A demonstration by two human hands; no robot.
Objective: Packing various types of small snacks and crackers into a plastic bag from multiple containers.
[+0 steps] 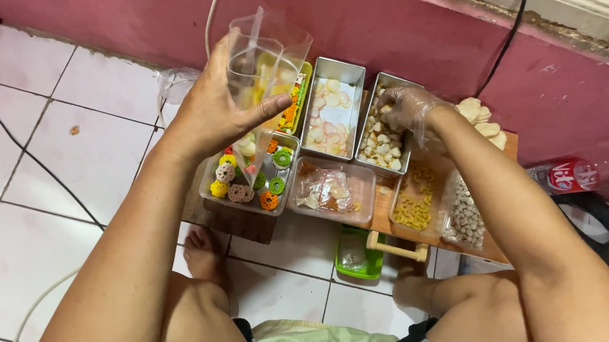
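Clear plastic fills my left hand [215, 113]: a see-through bag [265, 74], pinched at its side between thumb and curled fingers, mouth gaping upward. I take the low wooden board [393, 218] as my landmark. The bag hangs above the board's left end, over a clear tray of coloured ring crackers [248, 182] and a narrow tray of bright mixed snacks [293, 104] just behind it. My right hand [407, 107], wrapped in a thin transparent glove, dips into a metal tin of pale round crackers [384, 133] at the back of the board, right of centre; the fingers are bent down among the pieces, and I cannot tell whether they have closed on any. Just left of that tin stands a second metal tin of white and pink chips [331, 115]. Toward the board's front sit a clear box of small wrapped packets [327, 191], a tray of yellow curls [415, 206] and a bag of grey pellets [465, 217]. Large pale crackers [483, 119] are piled at the board's right rear corner. A green lidded tub [357, 256] lies on the white tiles just in front of the board.
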